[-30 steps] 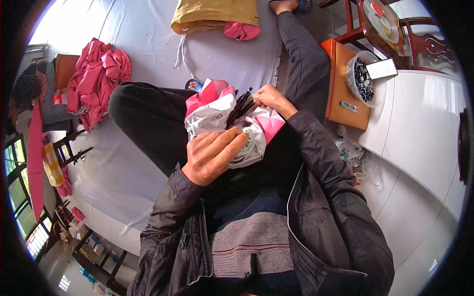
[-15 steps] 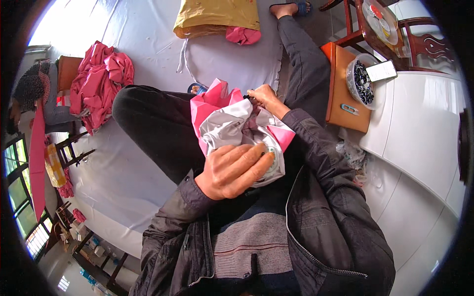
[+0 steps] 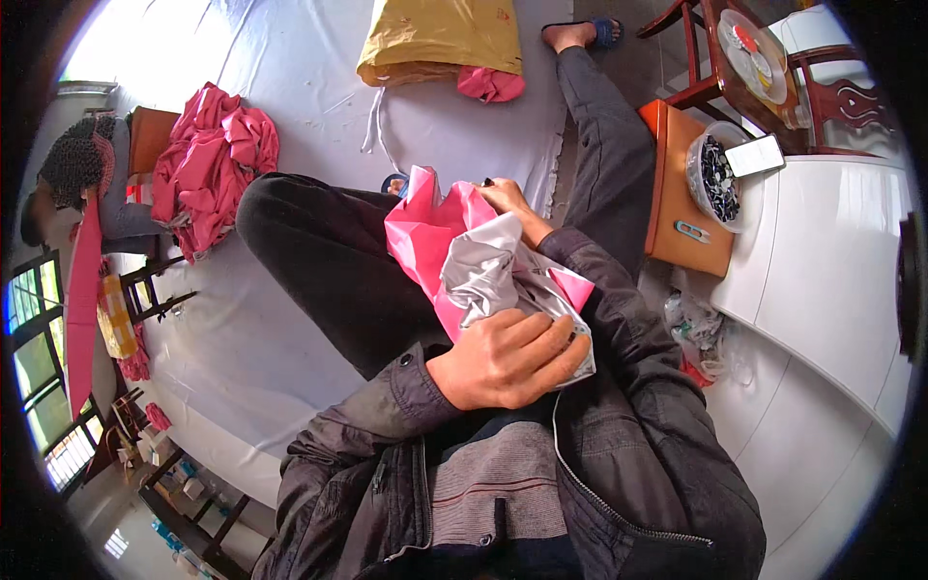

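Over my lap lies a bunched piece of pink cloth with a shiny silver-grey side [image 3: 480, 263]. My left hand [image 3: 507, 360] is closed on its near edge, fingers curled over the silver side. At the far edge my right hand [image 3: 514, 205] is closed, its fingertips partly hidden behind the pink folds. A small dark piece [image 3: 488, 182] shows at those fingers, too small to name. Between the hands the cloth is creased, with a pink flap standing up on the left.
On the right, an orange-brown box [image 3: 667, 227] carries blue thread snips [image 3: 692, 232] and a clear bowl [image 3: 739, 211] of small black-and-white parts. A phone [image 3: 755, 156] rests on the bowl's rim. A pink cloth heap [image 3: 215, 159], a yellow sack [image 3: 440, 43] and another person [image 3: 72, 169] are beyond.
My left hand has moved right and slightly nearer along the cloth. A round pale patch by its fingers is now covered. The whole view has shifted slightly.
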The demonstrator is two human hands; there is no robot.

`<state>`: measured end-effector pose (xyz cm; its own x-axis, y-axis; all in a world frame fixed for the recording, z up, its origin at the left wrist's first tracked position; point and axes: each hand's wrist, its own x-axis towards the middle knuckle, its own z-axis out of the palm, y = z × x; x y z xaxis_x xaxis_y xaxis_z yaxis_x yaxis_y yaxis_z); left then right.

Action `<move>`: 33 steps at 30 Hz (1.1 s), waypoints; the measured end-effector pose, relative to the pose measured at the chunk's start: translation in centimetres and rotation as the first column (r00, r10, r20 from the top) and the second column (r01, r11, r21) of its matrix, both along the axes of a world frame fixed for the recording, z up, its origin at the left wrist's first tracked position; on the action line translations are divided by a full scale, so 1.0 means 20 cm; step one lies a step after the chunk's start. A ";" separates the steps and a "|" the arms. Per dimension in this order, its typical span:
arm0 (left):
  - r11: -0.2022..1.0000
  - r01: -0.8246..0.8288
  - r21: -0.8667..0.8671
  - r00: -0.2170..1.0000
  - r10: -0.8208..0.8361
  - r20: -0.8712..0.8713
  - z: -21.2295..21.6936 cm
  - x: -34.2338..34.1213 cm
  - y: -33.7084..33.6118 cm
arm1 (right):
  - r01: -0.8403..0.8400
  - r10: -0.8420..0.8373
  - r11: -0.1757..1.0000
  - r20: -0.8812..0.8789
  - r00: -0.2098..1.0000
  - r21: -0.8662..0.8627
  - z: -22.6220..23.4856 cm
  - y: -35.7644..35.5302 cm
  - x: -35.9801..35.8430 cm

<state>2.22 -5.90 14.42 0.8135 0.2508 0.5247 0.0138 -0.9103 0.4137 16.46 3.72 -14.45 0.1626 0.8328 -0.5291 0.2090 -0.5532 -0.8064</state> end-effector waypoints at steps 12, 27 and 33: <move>0.978 -0.139 -0.156 0.979 0.112 -0.173 -0.07 -0.08 0.10 | 0.346 -0.269 0.822 -0.228 0.936 0.451 0.31 0.05 -0.05; 0.941 -0.275 -0.198 0.872 0.157 -0.464 -0.29 -0.28 0.22 | 0.555 -0.362 0.751 -0.481 0.798 0.357 0.58 0.02 0.15; 0.948 -0.259 -0.184 0.931 0.194 -0.309 -0.29 -0.27 0.16 | 0.397 -0.327 0.816 -0.230 0.917 0.420 0.57 -0.03 0.22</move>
<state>-3.11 -2.62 8.57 0.8275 0.5278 0.1917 0.3553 -0.7565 0.5491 20.95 3.05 -3.13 0.4527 0.8785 -0.1524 -0.0684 -0.1362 -0.9883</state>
